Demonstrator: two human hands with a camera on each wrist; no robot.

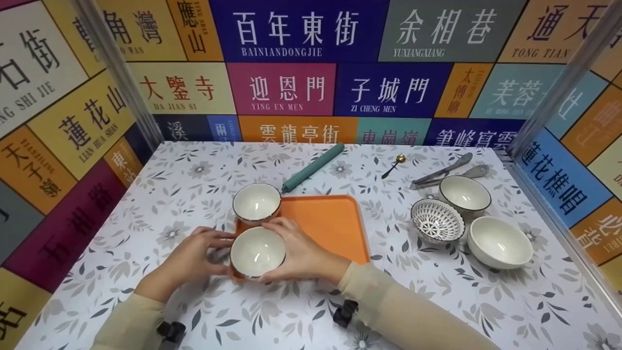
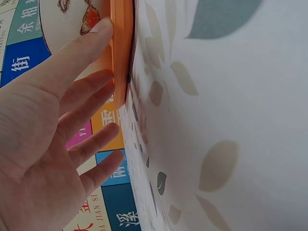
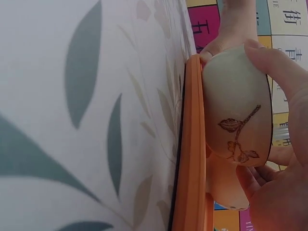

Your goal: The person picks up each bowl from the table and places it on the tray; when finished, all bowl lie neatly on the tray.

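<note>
Fingers (image 1: pixel 285 225), right hand (image 1: pixel 302 250), wide around bowl (image 1: pixel 257 250)

Floral-print tablecloth (image 1: pixel 272 321) beneath the left hand (image 1: pixel 197 255) and right hand (image 1: pixel 306 253), multicoloured Chinese place-name wall panels (image 1: pixel 296 53) ahead and to either side, grey corner strips (image 1: pixel 123 73) beyond

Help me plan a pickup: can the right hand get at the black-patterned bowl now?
Probably not until the right hand releases the white bowl it grips; otherwise the way to the black-patterned bowl looks clear.
</note>
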